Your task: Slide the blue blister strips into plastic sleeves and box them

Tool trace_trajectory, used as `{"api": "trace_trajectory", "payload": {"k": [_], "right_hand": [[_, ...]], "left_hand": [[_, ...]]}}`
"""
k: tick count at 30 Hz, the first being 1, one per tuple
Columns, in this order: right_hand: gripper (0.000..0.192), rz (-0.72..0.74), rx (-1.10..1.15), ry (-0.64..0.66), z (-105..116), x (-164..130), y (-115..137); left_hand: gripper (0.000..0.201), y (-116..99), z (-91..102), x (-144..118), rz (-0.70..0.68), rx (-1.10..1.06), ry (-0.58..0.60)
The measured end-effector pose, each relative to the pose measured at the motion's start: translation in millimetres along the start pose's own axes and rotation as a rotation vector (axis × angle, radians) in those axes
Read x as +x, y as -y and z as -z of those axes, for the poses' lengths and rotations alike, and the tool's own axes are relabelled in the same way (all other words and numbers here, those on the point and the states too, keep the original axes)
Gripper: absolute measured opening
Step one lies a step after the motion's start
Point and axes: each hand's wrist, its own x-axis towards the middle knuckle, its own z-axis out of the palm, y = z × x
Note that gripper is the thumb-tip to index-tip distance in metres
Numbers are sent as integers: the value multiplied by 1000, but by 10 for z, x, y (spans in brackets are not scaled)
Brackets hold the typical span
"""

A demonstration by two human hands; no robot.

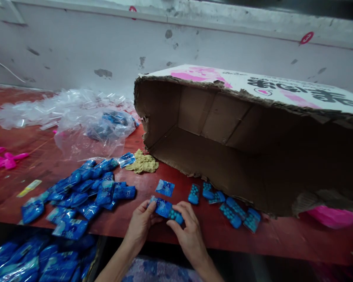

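My left hand (143, 219) pinches a small blue printed packet (163, 208) by its left end. In my right hand (187, 223) is a small clear case of blue beads (175, 216), gripped between thumb and fingers. The case meets the packet's right end; whether it is partly inside cannot be made out. Just beyond my hands a flat blue printed card (165, 188) lies on the red table. To the right, one bead case (193, 194) lies apart from several others (230, 214). A pile of filled blue packets (85, 188) spreads to the left.
A large open cardboard box (206, 152) lies on its side at right. Behind the pile sit a clear plastic bag (97, 137), clear plastic pieces (32, 109) and a crumpled yellowish cloth (144, 162). Pink pieces (7, 160) lie far left. More packets (44, 258) fill a container below the table edge.
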Motion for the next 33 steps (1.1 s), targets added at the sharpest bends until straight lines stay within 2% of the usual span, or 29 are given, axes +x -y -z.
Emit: {"api": "trace_trajectory", "payload": {"k": [4, 7, 10, 12, 15, 19, 22, 27, 33], "right_hand": [[28, 84, -147, -89, -201, -105, -95], [30, 99, -112, -73, -235, -117, -69], [29, 19, 146, 56, -152, -59, -11], [29, -103, 404, 154, -91, -10, -17], [44, -279, 769, 214, -65, 36, -116], [68, -316, 850, 231, -86, 55, -252], [78, -292, 924, 335, -72, 82, -258], [77, -257, 1041, 354, -21, 137, -174], [68, -300, 967, 354, -7, 88, -122]], "left_hand": [[28, 64, -92, -32, 126, -152, -2], [22, 102, -91, -27, 174, -184, 0], [14, 81, -13, 2, 234, -160, 37], [12, 40, 45, 12, 276, -126, 82], [18, -21, 75, -5, 306, -82, 189], [23, -56, 7, -61, 343, -111, 328], [22, -63, -52, -84, 381, -125, 369], [22, -29, -63, -88, 367, -135, 360], [12, 80, -110, -176, 335, -213, 263]]}}
